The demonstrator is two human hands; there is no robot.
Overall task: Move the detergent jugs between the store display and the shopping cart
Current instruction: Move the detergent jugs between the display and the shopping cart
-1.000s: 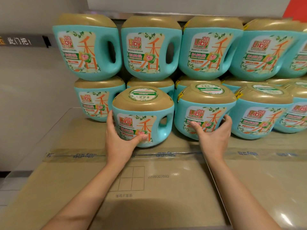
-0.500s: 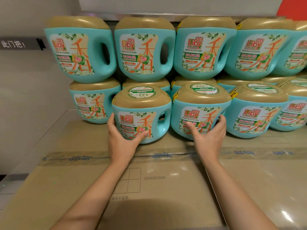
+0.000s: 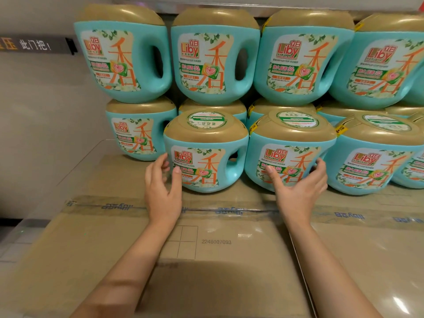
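On the cardboard box (image 3: pixel 218 249) at the front of the display: two jugs just beside each other, both upright, caps on. Left grip (image 3: pixel 161 187) was cupped tight on the left jug (image 3: pixel 206 157) half a second ago, thumb low across the label. Now the palm is off, and only the thumb tip and loosely curled fingertips touch its left side, so it reads as released. Right grip (image 3: pixel 298 191) has slackened too: the palm has backed away, but the thumb is on the label and the fingers curl round the far side of the right jug (image 3: pixel 291 154), a light hold. Neither jug has lifted or shifted on the box, and the stack (image 3: pixel 215 65) behind is unchanged. My read: jugs just set on the display, hands coming off, though a re-grip for pickup can't be ruled out. Cart not in view.
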